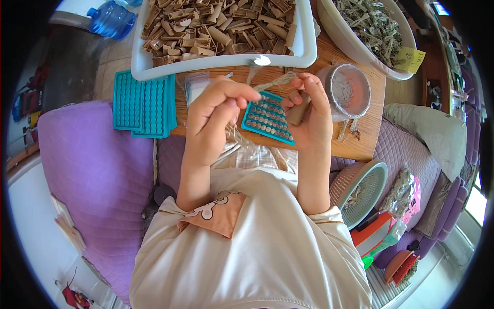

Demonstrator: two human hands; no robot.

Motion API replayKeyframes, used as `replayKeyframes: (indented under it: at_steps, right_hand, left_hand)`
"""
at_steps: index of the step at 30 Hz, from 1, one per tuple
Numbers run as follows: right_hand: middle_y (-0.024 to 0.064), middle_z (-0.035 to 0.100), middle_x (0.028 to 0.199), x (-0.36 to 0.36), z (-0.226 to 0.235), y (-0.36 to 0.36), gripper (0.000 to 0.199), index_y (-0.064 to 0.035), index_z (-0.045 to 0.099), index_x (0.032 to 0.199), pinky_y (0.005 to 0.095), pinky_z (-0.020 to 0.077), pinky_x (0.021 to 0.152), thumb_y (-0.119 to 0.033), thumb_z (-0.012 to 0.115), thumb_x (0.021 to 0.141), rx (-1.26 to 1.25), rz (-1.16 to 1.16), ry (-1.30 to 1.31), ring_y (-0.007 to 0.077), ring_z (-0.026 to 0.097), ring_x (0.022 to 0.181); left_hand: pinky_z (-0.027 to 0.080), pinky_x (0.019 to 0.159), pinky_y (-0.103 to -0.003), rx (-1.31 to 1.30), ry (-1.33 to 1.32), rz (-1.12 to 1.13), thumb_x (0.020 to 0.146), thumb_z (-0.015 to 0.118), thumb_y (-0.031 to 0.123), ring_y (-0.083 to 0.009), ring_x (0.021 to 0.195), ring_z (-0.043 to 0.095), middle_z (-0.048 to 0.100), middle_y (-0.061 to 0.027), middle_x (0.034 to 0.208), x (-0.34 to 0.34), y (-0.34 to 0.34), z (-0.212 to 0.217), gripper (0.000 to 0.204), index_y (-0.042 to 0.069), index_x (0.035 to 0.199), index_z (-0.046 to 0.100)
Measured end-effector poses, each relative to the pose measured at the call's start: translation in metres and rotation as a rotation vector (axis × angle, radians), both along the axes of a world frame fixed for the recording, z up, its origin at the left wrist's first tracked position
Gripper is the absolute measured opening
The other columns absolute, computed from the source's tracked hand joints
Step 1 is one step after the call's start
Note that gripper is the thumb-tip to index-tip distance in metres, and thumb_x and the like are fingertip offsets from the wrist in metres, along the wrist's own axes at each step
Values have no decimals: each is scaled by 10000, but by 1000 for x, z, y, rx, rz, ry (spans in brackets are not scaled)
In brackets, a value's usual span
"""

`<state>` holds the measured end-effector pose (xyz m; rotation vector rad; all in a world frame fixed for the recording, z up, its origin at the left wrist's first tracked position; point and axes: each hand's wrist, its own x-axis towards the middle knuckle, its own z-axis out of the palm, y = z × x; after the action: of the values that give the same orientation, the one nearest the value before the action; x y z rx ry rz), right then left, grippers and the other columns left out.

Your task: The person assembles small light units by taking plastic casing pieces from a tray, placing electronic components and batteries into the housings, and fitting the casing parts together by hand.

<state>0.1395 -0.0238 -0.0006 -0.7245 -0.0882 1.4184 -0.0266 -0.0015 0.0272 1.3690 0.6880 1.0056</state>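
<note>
My left hand point(212, 110) is closed, thumb and index finger pinching a pale, twine-like bundle of fibres point(277, 81). The bundle stretches across to the fingertips of my right hand point(315, 110), and loose fibres hang below my left hand. My right hand is closed too, with a short brown tube-like piece point(298, 109) against its palm; its fingers partly cover the piece. Beneath and between the hands lies a teal tray point(257, 132) with rows of small round brownish things in its cells. My right forearm and hand overlap the tray's right side.
A white bin point(221, 66) full of brown tube and trough pieces stands at the back. Stacked teal trays point(127, 103) lie left on the wooden table point(360, 136). At right are a bucket point(369, 92), a basin point(406, 72) of dried bundles and a colander point(378, 190).
</note>
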Motion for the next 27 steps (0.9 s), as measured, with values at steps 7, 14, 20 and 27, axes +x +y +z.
replayKeyframes:
  at_steps: [7, 14, 20, 27]
  right_hand:
    - [49, 546, 723, 0, 7, -3, 60, -55, 517, 842, 212, 379, 501, -112, 517, 823, 21, -2, 7, 96, 455, 569]
    - [42, 555, 721, 1, 12, -8, 64, -31, 519, 863, 196, 371, 488, -70, 522, 811, 82, 94, -208, 73, 447, 536]
    - [22, 568, 733, -5, 21, -20, 75, -1, 548, 851, 174, 355, 496, -64, 532, 813, 42, 382, -752, 30, 445, 562]
    - [45, 558, 746, 7, 24, -11, 70, 6, 583, 810, 206, 379, 546, -22, 586, 745, 198, 247, -1124, 81, 479, 613]
  left_hand:
    - [331, 505, -235, 300, 517, 309, 769, 584, 305, -129, 562, 418, 413, -44, 660, 19, 1, -4, 284, 48, 890, 595]
    - [333, 472, -244, 201, 454, 264, 826, 523, 204, -124, 511, 406, 431, -36, 632, 21, 5, -10, 217, 9, 743, 570]
    - [265, 475, -187, -292, -80, 107, 856, 472, 214, -36, 503, 319, 426, 25, 631, 18, 4, -9, 263, 25, 680, 520]
    - [291, 468, -224, -189, -87, -253, 836, 491, 200, -75, 491, 347, 456, -1, 608, 10, 3, -8, 257, 29, 646, 518]
